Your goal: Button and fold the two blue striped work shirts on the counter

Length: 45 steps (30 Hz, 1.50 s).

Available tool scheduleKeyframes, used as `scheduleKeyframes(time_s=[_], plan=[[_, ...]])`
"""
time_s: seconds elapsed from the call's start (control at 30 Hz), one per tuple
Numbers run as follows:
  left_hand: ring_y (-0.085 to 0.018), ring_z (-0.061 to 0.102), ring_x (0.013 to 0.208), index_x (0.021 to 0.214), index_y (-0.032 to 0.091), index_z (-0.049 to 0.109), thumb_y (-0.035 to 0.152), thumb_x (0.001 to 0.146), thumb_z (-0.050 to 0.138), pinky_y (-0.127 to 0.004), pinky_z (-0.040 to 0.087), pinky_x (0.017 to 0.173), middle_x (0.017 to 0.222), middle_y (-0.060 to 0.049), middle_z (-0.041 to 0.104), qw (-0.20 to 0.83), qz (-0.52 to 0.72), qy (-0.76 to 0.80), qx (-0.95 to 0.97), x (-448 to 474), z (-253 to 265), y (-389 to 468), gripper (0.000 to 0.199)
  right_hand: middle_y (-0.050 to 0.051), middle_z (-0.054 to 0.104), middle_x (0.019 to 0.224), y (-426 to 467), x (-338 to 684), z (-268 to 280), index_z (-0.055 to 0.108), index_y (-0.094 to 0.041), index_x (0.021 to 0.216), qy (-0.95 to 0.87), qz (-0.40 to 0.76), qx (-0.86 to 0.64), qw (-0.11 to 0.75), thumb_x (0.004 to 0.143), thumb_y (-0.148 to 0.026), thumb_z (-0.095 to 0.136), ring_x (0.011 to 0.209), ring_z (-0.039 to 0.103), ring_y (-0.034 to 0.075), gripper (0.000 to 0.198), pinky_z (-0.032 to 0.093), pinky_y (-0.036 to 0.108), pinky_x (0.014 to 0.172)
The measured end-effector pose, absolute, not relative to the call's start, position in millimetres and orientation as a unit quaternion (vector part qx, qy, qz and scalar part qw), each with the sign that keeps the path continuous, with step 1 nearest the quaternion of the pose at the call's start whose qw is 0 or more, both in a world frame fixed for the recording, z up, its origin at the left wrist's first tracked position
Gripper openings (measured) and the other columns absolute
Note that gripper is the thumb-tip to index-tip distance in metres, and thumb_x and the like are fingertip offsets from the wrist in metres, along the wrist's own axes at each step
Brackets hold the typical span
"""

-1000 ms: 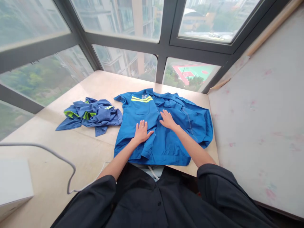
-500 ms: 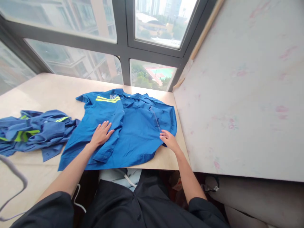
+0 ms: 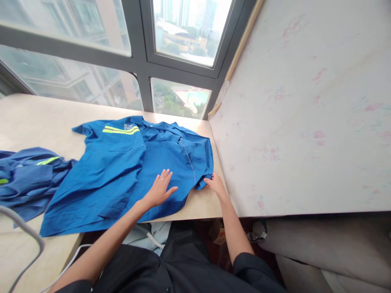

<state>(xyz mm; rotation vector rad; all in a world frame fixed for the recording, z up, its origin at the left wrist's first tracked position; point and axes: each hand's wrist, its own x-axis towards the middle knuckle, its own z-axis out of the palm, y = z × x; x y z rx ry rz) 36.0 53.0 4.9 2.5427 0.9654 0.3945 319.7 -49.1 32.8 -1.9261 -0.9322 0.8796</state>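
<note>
Changed in the last second: left hand [image 3: 159, 190] went from the front panel, left of the button edge, across to the bare inner back of the blue work shirt [image 3: 106, 175]. Right hand [image 3: 216, 185] went from mid-shirt out to the sleeve end [image 3: 201, 156] at its right edge. View swung right as well.

Hands: left lies flat, fingers spread, holding nothing. Right is narrow, thumb and fingers closed on the sleeve edge; exact grip partly hidden.

My read: left steadies the body, right is adjusting the sleeve.

Shirt fills left-centre of the frame, opened out, yellow stripes [image 3: 120, 130] and pocket upper left, hem along the near edge of the desk [image 3: 45, 112].

Room: tight on the right, only a narrow bare strip between sleeve and floral panel [image 3: 290, 122]. Small bare patch below the sleeve, lower centre. More desk upper left, behind the shirt. Darker blue garment [image 3: 33, 175] crowds the left side; grey cable [image 3: 23, 225] loops lower left, clear of both hands.
</note>
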Motion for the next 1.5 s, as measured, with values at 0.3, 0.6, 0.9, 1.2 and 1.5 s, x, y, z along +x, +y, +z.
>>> scheduleKeyframes(time_s=[0.3,0.6,0.9,1.2,1.5], plan=[[-0.028,0.028,0.147,0.148,0.011,0.041,0.056,0.098,0.032,-0.048,0.022,0.121,0.156,-0.016,0.036,0.091,0.126,0.314,0.937,7.9,-23.4,53.2,0.068,0.001,0.071,0.079,-87.3,362.7,132.2,0.068,-0.018,0.106,-0.287,0.41,-0.644,0.579,0.067,-0.029,0.062,0.068,0.062,0.016,0.041,0.05,0.025,0.063],[-0.031,0.02,0.15,0.15,0.009,0.036,0.069,0.09,0.04,-0.049,0.017,0.121,0.159,-0.018,0.028,0.119,0.061,0.308,0.942,1.6,-15.1,44.6,0.084,-0.003,0.062,0.062,-121.5,335.5,122.4,0.067,-0.015,0.11,-0.409,0.54,-0.702,0.221,0.072,-0.038,0.074,0.052,0.054,0.011,0.044,0.041,0.021,0.046],[-0.033,0.033,0.144,0.145,0.017,0.047,0.073,0.083,0.05,-0.049,0.031,0.116,0.154,-0.018,0.039,0.217,-0.002,0.27,0.938,-12.5,10.4,57.9,0.084,0.01,0.072,0.109,-80.7,353.2,35.9,0.064,-0.019,0.11,-0.285,0.405,-0.731,0.469,0.083,-0.057,0.057,0.099,0.069,0.023,0.047,0.056,0.033,0.082],[-0.031,0.035,0.144,0.146,0.017,0.043,0.052,0.095,0.047,-0.05,0.036,0.114,0.151,-0.017,0.045,0.17,0.144,0.354,0.908,-5.9,13.6,81.1,0.062,0.012,0.07,0.115,80.0,378.8,16.0,0.064,-0.018,0.107,-0.365,0.235,-0.78,0.45,0.07,-0.025,0.062,0.11,0.065,0.024,0.037,0.051,0.036,0.095],[-0.037,0.017,0.149,0.151,0.014,0.037,0.054,0.095,0.042,-0.062,0.022,0.116,0.158,-0.019,0.03,0.119,0.082,0.412,0.9,10.5,-13.7,82.1,0.069,0.01,0.073,0.107,159.1,383.5,37.5,0.071,-0.016,0.102,-0.457,0.195,-0.819,0.287,0.063,-0.01,0.065,0.108,0.065,0.025,0.04,0.046,0.031,0.095]])
